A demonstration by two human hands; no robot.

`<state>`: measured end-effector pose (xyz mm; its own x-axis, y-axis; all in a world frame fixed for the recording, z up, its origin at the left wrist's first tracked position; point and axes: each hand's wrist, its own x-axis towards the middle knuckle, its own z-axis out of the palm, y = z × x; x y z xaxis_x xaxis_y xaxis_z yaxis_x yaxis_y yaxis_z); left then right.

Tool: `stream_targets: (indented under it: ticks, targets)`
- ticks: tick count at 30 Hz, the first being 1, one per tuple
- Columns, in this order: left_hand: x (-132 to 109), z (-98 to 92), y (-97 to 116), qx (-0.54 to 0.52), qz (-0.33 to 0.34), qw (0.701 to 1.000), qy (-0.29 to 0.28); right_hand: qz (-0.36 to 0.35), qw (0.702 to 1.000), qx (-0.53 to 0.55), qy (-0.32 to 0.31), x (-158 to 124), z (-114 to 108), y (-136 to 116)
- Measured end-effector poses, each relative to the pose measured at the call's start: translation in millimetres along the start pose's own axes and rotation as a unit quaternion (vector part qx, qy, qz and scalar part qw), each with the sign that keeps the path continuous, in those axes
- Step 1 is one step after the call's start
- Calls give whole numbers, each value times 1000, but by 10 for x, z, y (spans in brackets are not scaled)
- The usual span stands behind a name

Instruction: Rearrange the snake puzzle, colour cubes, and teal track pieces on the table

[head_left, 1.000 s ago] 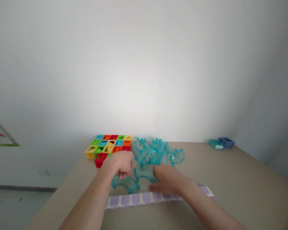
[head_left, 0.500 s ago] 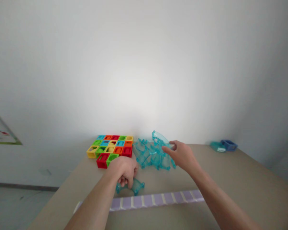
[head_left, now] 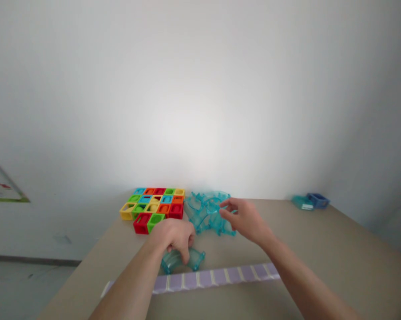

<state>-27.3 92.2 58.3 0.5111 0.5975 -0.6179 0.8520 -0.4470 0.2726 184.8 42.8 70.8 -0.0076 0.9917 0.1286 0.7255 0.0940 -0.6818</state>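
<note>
My left hand [head_left: 177, 236] is closed with its fingertips down on a translucent teal curved track piece [head_left: 196, 258] lying on the table. The curled fingers hide part of this piece. Farther back and to the right, my right hand [head_left: 245, 218] is open, thumb and fingers apart and slightly bent. It hovers at the right side of a pile of similar teal curved pieces [head_left: 207, 215], and I see nothing between its fingers.
Colourful hollow cube blocks [head_left: 158, 206] stand in rows by the wall, left of the pile. A purple strip with pale lines [head_left: 220, 276] lies across the front of the table [head_left: 320, 258]. A blue bin [head_left: 318, 201] and a teal item [head_left: 302, 202] sit at the back right.
The raised teal piece by my right hand now lies down in the pile, and that hand has shifted slightly left and let go. The piece under my left hand has turned and moved slightly right.
</note>
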Motion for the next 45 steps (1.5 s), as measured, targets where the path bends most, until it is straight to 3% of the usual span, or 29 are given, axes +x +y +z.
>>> stream_targets:
  ticks: [5, 8, 11, 14, 18, 21, 25, 30, 39, 42, 45]
  targets:
    - [-11, -5, 15, 26, 40, 998, 51, -62, 986, -6, -155, -147, 166, -70]
    - [-58, -38, 61, 41, 80, 994, 66, -94, 973, 11, -212, -192, 223, -78]
    - [-145, -83, 125, 53, 117, 985, 117, -57, 968, 61, -235, -198, 243, -84]
    - [-235, -128, 182, 42, 123, 965, 228, -14, 974, 103, -204, -152, 222, -80]
    - [-299, -183, 238, -10, 121, 897, 425, 21, 983, 167, -75, -33, 121, -47]
    - [-288, -202, 242, -27, 123, 866, 484, 49, 977, 208, 22, 51, 57, 15]
    - [-210, -175, 191, 2, 114, 876, 469, 69, 967, 233, 82, 132, 67, 151]
    - [-117, -123, 129, 12, 119, 895, 429, 76, 967, 222, 101, 179, 110, 281]
    - [-61, -90, 94, -5, 163, 896, 414, 33, 982, 116, 148, 159, 41, 220]
    - [-59, -87, 112, 4, 163, 897, 411, -15, 992, 69, 100, 69, 12, 93]
    - [-86, -100, 129, 11, 151, 904, 400, -88, 996, 27, -16, -140, 74, -62]
